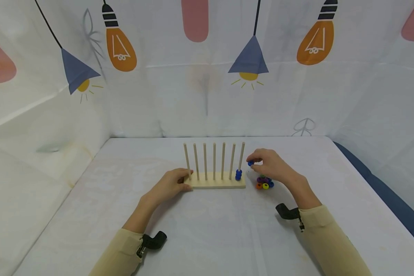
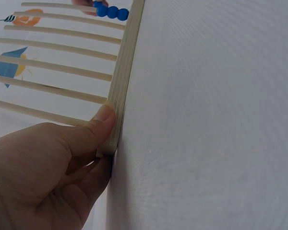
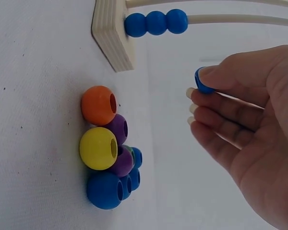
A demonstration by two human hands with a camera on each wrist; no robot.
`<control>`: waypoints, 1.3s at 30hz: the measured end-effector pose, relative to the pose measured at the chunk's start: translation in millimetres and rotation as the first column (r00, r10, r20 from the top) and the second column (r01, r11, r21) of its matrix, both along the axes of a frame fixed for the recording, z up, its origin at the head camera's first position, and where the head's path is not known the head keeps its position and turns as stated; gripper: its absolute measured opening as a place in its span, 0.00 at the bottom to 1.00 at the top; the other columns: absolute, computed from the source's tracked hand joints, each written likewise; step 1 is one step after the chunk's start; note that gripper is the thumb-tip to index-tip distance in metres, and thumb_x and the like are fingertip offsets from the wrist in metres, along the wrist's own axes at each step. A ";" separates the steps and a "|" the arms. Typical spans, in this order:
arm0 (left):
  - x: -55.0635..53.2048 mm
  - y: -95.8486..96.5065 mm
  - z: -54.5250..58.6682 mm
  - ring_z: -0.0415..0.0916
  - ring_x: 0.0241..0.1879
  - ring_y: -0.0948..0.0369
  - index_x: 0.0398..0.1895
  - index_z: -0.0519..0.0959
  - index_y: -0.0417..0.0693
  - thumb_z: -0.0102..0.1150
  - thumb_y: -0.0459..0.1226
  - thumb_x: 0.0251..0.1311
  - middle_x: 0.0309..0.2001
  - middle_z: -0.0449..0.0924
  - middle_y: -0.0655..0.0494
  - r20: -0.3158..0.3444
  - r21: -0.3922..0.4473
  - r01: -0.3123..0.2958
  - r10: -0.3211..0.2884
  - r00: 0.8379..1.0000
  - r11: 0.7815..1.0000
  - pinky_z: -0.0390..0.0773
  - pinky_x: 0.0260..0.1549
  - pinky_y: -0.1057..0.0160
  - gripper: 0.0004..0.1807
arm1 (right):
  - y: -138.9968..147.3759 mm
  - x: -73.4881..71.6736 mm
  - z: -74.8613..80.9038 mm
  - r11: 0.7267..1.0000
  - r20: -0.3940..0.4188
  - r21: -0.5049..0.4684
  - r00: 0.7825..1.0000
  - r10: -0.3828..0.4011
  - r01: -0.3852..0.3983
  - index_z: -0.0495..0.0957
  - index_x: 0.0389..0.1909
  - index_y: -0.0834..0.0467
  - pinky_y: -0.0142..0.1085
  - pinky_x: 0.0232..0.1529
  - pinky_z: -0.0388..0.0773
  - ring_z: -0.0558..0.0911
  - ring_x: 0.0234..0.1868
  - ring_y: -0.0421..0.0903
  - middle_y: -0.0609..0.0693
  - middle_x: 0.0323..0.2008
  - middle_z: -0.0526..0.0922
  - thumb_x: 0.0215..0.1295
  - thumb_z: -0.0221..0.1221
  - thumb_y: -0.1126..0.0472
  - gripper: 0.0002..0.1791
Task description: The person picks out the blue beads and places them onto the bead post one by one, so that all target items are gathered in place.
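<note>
A wooden peg board with a row of several upright pegs stands on the table. Three blue beads are stacked on its rightmost peg. My left hand grips the left end of the base, thumb on the base and fingers around its end in the left wrist view. Between thumb and forefinger, my right hand pinches another blue bead, just right of the rightmost peg and above the table. Below that hand lies a small group of loose beads, including an orange bead, a yellow bead and a blue bead.
Purple beads and a partly hidden green one are also in the loose group. A white cloth covers the table. Behind it hangs a white curtain printed with lamps and bulbs. Dark blue fabric shows past the right edge.
</note>
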State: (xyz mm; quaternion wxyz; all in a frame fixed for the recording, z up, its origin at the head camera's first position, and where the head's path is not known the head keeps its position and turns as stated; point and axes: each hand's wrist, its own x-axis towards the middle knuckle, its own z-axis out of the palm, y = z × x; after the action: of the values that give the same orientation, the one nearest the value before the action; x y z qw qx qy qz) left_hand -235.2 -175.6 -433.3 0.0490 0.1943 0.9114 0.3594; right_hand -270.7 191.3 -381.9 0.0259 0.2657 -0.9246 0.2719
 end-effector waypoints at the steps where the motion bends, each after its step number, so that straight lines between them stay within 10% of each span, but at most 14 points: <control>1: -0.1 0.0 -0.1 0.70 0.68 0.52 0.66 0.75 0.48 0.70 0.40 0.57 0.65 0.76 0.51 0.000 0.001 0.000 0.000 1.000 1.000 0.73 0.64 0.51 0.32 | 0.0 0.0 0.1 1.000 -0.004 -0.001 1.000 0.000 0.000 0.83 0.48 0.65 0.52 0.50 0.80 0.81 0.45 0.52 0.54 0.41 0.84 0.61 0.60 0.69 0.14; 39: -0.6 2.1 1.8 0.69 0.68 0.52 0.65 0.76 0.47 0.70 0.39 0.57 0.66 0.76 0.50 -0.009 -0.051 -0.009 0.009 1.000 0.999 0.73 0.65 0.50 0.31 | -0.7 4.1 9.1 0.997 -0.104 -0.074 0.994 -0.014 0.006 0.84 0.47 0.61 0.55 0.50 0.79 0.80 0.46 0.57 0.54 0.42 0.84 0.62 0.61 0.69 0.13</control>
State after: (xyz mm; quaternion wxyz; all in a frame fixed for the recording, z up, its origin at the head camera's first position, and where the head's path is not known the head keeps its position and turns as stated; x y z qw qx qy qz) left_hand -235.8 -173.5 -431.5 0.0483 0.1905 0.9214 0.3353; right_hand -266.6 190.6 -372.8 0.0853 0.2739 -0.9126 0.2914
